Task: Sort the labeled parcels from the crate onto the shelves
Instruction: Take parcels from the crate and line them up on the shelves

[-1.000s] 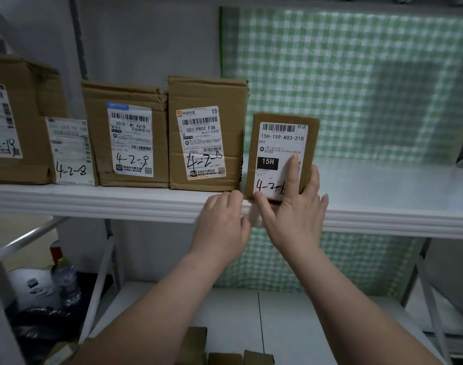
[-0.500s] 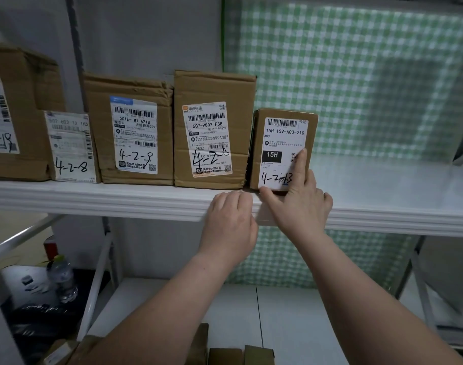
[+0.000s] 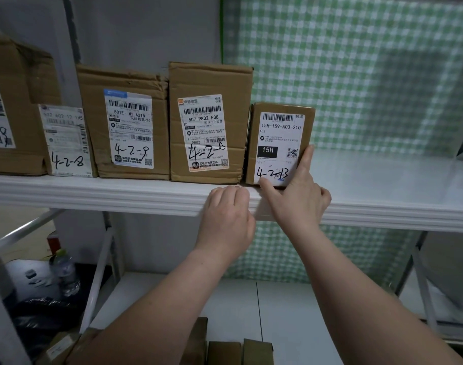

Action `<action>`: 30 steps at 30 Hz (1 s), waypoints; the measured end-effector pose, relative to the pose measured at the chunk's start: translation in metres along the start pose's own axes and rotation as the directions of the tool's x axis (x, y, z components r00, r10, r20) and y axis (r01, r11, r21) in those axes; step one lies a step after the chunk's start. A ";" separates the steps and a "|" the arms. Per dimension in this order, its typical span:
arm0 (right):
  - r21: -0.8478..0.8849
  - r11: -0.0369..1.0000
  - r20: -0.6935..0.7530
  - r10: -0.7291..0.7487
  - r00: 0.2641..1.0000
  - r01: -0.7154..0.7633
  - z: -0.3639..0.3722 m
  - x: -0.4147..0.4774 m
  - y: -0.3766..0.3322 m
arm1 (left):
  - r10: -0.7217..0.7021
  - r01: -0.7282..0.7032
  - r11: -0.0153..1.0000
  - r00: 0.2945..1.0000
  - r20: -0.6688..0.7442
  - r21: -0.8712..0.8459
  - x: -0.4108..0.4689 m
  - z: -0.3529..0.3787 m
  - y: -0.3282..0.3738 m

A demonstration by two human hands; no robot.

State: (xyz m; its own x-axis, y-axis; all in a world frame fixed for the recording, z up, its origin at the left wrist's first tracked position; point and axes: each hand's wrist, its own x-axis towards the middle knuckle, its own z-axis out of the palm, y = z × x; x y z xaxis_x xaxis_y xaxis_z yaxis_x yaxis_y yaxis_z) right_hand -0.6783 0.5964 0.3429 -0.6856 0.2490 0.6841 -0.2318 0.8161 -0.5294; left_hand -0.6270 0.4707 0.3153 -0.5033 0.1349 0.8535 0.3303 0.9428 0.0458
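A small brown parcel (image 3: 279,133) with a white label marked 4-2-13 stands upright on the white shelf (image 3: 120,191), at the right end of a row of parcels. My right hand (image 3: 296,198) rests against its lower front, index finger along the right edge and thumb under the label. My left hand (image 3: 226,219) hangs curled in front of the shelf lip, holding nothing. To the left stand a taller parcel (image 3: 209,122) and one marked 4-2-9 (image 3: 127,122).
Further left sit a white packet marked 4-2-8 (image 3: 64,140) and a big box (image 3: 12,106). The shelf right of the small parcel is bare. A green checked cloth (image 3: 356,75) hangs behind. Box tops (image 3: 225,349) and a water bottle (image 3: 64,272) lie below.
The small parcel has slid back onto the shelf and now stands flush beside the taller parcel. My right hand followed it; my left hand stayed at the shelf lip.
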 end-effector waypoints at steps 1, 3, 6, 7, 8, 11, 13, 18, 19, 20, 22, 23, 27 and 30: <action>0.011 1.000 0.000 -0.002 1.000 0.002 0.000 0.000 0.000 | -0.002 0.002 1.000 1.000 0.001 0.004 0.000 0.000 0.001; 0.027 1.000 0.006 -0.004 1.000 0.004 0.001 0.000 0.001 | -0.014 0.014 1.000 1.000 0.009 0.007 0.000 -0.001 0.002; 0.047 0.999 0.031 -0.004 1.000 0.003 0.000 0.001 0.003 | -0.047 0.047 0.999 0.998 0.038 0.009 0.001 -0.003 0.005; 0.058 0.998 0.046 -0.006 0.999 0.004 -0.001 0.001 0.004 | -0.056 0.056 0.998 0.997 0.047 0.011 0.001 -0.003 0.007; 0.070 0.998 0.059 -0.013 0.998 0.008 -0.002 0.001 0.006 | -0.067 0.067 0.998 0.996 0.058 0.013 0.001 -0.004 0.008; 0.124 0.991 0.075 -0.062 0.995 0.053 -0.009 0.000 0.011 | -0.106 0.105 0.994 0.992 0.073 0.023 0.001 -0.007 0.012; 0.150 0.984 0.078 -0.106 0.991 0.093 -0.014 -0.003 0.015 | -0.126 0.123 0.992 0.989 0.082 0.036 0.001 -0.008 0.015; 0.171 0.973 0.106 -0.175 0.979 0.156 -0.020 -0.023 0.027 | -0.184 0.167 0.981 0.963 0.198 0.098 -0.005 -0.009 0.020; 0.193 0.967 0.112 -0.193 0.975 0.169 -0.021 -0.028 0.031 | -0.199 0.181 0.979 0.954 0.224 0.099 -0.007 -0.010 0.021; 0.222 0.958 0.119 -0.209 0.971 0.180 -0.022 -0.033 0.034 | -0.211 0.194 0.977 0.947 0.242 0.092 -0.009 -0.011 0.021; 0.291 0.939 0.130 -0.227 0.965 0.182 -0.023 -0.044 0.041 | -0.227 0.227 0.973 0.941 0.252 0.032 -0.016 -0.013 0.021; 0.319 0.931 0.140 -0.232 0.963 0.178 -0.023 -0.052 0.044 | -0.243 0.254 0.967 0.937 0.252 -0.012 -0.023 -0.015 0.022; 0.401 0.897 0.178 -0.272 0.946 0.183 -0.025 -0.101 0.052 | -0.338 0.368 0.928 0.893 0.297 -0.050 -0.077 -0.020 0.024; 0.416 0.903 0.359 -0.272 0.893 0.107 -0.024 -0.154 0.054 | -0.496 0.579 0.814 0.732 0.468 -0.042 -0.140 -0.031 0.018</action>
State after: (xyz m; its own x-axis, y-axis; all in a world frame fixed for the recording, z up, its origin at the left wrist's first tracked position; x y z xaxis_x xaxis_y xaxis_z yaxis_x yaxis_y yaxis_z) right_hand -0.5694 0.6148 0.2209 -0.7971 -0.1866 0.5743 -0.5700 0.5464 -0.6136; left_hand -0.5264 0.4596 0.2127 -0.9054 -0.2262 0.3592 0.0113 0.8331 0.5530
